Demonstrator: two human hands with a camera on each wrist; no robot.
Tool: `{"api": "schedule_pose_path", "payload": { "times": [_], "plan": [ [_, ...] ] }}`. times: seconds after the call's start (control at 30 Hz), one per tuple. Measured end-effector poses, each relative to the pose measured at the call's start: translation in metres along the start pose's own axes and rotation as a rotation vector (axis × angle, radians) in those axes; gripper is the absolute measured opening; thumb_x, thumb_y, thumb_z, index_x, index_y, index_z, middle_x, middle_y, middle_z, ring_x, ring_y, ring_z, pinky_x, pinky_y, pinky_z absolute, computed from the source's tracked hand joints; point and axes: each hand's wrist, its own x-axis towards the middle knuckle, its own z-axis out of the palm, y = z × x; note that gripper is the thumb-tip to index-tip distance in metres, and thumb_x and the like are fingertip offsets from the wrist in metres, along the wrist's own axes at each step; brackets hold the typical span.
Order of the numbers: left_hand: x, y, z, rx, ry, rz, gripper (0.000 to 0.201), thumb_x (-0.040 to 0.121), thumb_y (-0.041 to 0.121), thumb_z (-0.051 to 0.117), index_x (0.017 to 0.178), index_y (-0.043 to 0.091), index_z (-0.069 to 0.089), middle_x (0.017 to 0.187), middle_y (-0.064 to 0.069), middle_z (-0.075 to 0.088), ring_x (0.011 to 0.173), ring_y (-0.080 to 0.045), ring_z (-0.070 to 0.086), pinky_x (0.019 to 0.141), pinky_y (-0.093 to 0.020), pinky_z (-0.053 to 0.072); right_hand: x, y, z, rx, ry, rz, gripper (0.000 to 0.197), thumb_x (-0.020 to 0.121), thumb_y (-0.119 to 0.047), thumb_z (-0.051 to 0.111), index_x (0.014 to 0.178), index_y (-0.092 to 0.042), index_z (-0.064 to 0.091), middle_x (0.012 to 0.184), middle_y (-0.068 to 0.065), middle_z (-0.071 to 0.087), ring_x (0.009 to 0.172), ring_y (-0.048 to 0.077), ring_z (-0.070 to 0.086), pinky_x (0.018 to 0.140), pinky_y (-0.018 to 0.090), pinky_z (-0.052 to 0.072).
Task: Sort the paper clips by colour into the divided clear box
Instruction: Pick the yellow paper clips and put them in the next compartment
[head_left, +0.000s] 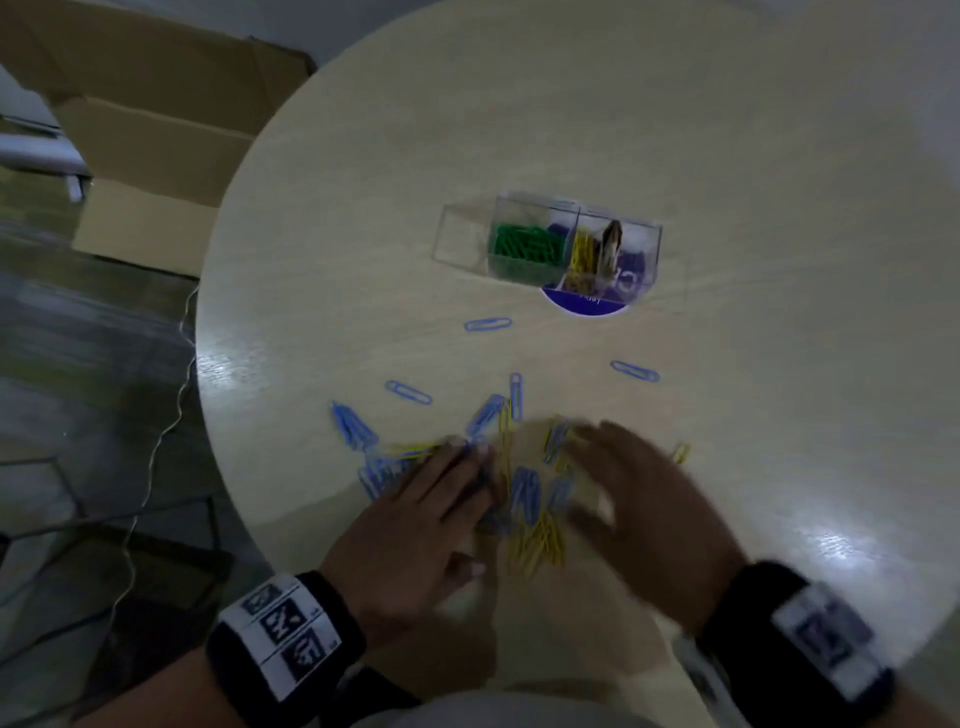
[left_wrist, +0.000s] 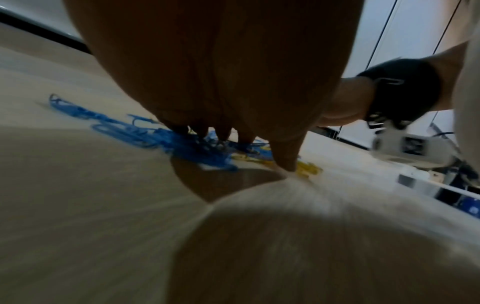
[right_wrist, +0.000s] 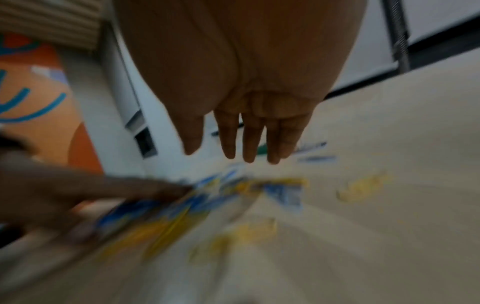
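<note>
A loose pile of blue and yellow paper clips (head_left: 524, 499) lies on the near part of the round table. My left hand (head_left: 431, 499) rests flat on the pile's left side, fingertips (left_wrist: 223, 135) touching blue clips (left_wrist: 197, 150). My right hand (head_left: 628, 488) hovers blurred over the pile's right side, fingers (right_wrist: 249, 144) straight and empty above the clips (right_wrist: 233, 193). The divided clear box (head_left: 574, 241) stands farther back, holding green clips (head_left: 524, 244) on the left and yellow clips (head_left: 582, 254) in the middle. Single blue clips (head_left: 488, 325) lie between box and pile.
The pale round table (head_left: 727, 130) has bare surface behind and right of the box. A blue round sticker (head_left: 582, 304) shows under the box. Cardboard boxes (head_left: 150, 150) and a thin cable (head_left: 171, 415) are on the floor to the left.
</note>
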Motion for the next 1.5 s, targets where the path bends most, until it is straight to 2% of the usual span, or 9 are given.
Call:
{"api": "schedule_pose_path", "payload": {
  "times": [0.13, 0.37, 0.57, 0.7, 0.8, 0.97, 1.07, 1.27, 1.5],
  "plan": [
    [0.011, -0.011, -0.01, -0.003, 0.021, -0.087, 0.075, 0.088, 0.074, 0.034, 0.15, 0.034, 0.024, 0.163, -0.007, 0.006, 0.15, -0.029, -0.001, 0.119, -0.048, 0.018, -0.013, -0.006, 0.033, -0.152, -0.248, -0.023, 0.095, 0.072, -0.084, 0.036, 0.149, -0.029, 0.021, 0.16, 0.007, 0.004, 0.147, 0.029, -0.004, 0.117, 0.046, 0.013],
    [0.039, -0.038, -0.03, -0.22, 0.083, -0.113, 0.07, 0.09, 0.073, 0.022, 0.151, 0.043, 0.007, 0.163, 0.005, -0.011, 0.148, -0.017, -0.018, 0.121, -0.046, 0.007, 0.033, 0.007, 0.017, -0.048, -0.107, -0.01, 0.08, 0.081, -0.078, 0.026, 0.147, -0.033, 0.025, 0.161, -0.002, 0.002, 0.147, 0.025, -0.008, 0.117, 0.049, 0.012],
    [0.002, -0.029, -0.034, -0.281, 0.47, -0.192, 0.035, 0.093, 0.025, 0.052, 0.126, 0.019, 0.06, 0.131, 0.003, 0.058, 0.123, -0.022, 0.05, 0.11, -0.031, 0.032, -0.014, 0.007, 0.011, 0.057, 0.157, -0.255, 0.034, 0.085, -0.036, 0.058, 0.118, -0.026, 0.064, 0.129, -0.007, 0.059, 0.127, 0.026, 0.048, 0.107, 0.037, 0.035],
    [-0.016, -0.004, -0.003, -0.218, 0.21, 0.042, 0.044, 0.091, 0.033, 0.055, 0.132, 0.017, 0.055, 0.144, -0.002, 0.047, 0.137, -0.021, 0.037, 0.115, -0.035, 0.028, -0.041, -0.004, 0.046, -0.143, -0.124, -0.318, 0.066, 0.079, -0.056, 0.054, 0.135, -0.022, 0.048, 0.148, -0.005, 0.042, 0.142, 0.023, 0.029, 0.11, 0.033, 0.023],
    [-0.013, -0.002, -0.001, -0.231, 0.22, 0.091, 0.038, 0.09, 0.033, 0.058, 0.125, 0.018, 0.059, 0.142, -0.003, 0.049, 0.14, -0.021, 0.035, 0.117, -0.035, 0.025, -0.03, -0.002, 0.052, -0.135, -0.12, -0.319, 0.067, 0.081, -0.055, 0.052, 0.139, -0.022, 0.043, 0.153, -0.004, 0.034, 0.146, 0.023, 0.017, 0.112, 0.036, 0.022],
    [0.008, -0.051, -0.032, -0.305, 0.569, -0.252, 0.026, 0.089, 0.023, 0.052, 0.108, 0.019, 0.07, 0.11, -0.003, 0.066, 0.102, -0.024, 0.058, 0.093, -0.036, 0.043, 0.015, 0.019, 0.018, 0.09, 0.266, -0.173, 0.029, 0.083, -0.023, 0.059, 0.11, -0.017, 0.067, 0.114, 0.003, 0.068, 0.109, 0.028, 0.058, 0.093, 0.037, 0.044],
    [0.022, -0.086, -0.045, -0.204, 0.53, -0.468, 0.025, 0.09, 0.025, 0.057, 0.108, 0.014, 0.071, 0.103, -0.01, 0.063, 0.09, -0.033, 0.055, 0.084, -0.039, 0.046, 0.048, 0.044, -0.009, 0.131, 0.413, 0.12, 0.02, 0.077, -0.015, 0.067, 0.096, -0.017, 0.072, 0.092, 0.006, 0.071, 0.086, 0.032, 0.061, 0.081, 0.032, 0.04],
    [0.03, -0.107, -0.05, -0.181, 0.378, -0.433, 0.018, 0.084, 0.015, 0.069, 0.101, 0.016, 0.072, 0.093, -0.007, 0.063, 0.086, -0.033, 0.059, 0.079, -0.04, 0.05, 0.087, 0.04, -0.019, -0.012, 0.014, 0.269, 0.028, 0.077, -0.026, 0.07, 0.103, -0.017, 0.068, 0.097, 0.011, 0.063, 0.092, 0.032, 0.06, 0.081, 0.037, 0.049],
    [0.036, -0.113, -0.059, -0.359, 0.276, -0.61, 0.008, 0.089, 0.016, 0.065, 0.096, 0.014, 0.066, 0.094, -0.004, 0.055, 0.091, -0.027, 0.058, 0.081, -0.035, 0.046, 0.067, 0.032, -0.012, 0.003, 0.022, 0.275, 0.024, 0.077, -0.024, 0.069, 0.1, -0.016, 0.068, 0.095, 0.012, 0.061, 0.09, 0.034, 0.059, 0.078, 0.036, 0.047]
  ]
}}
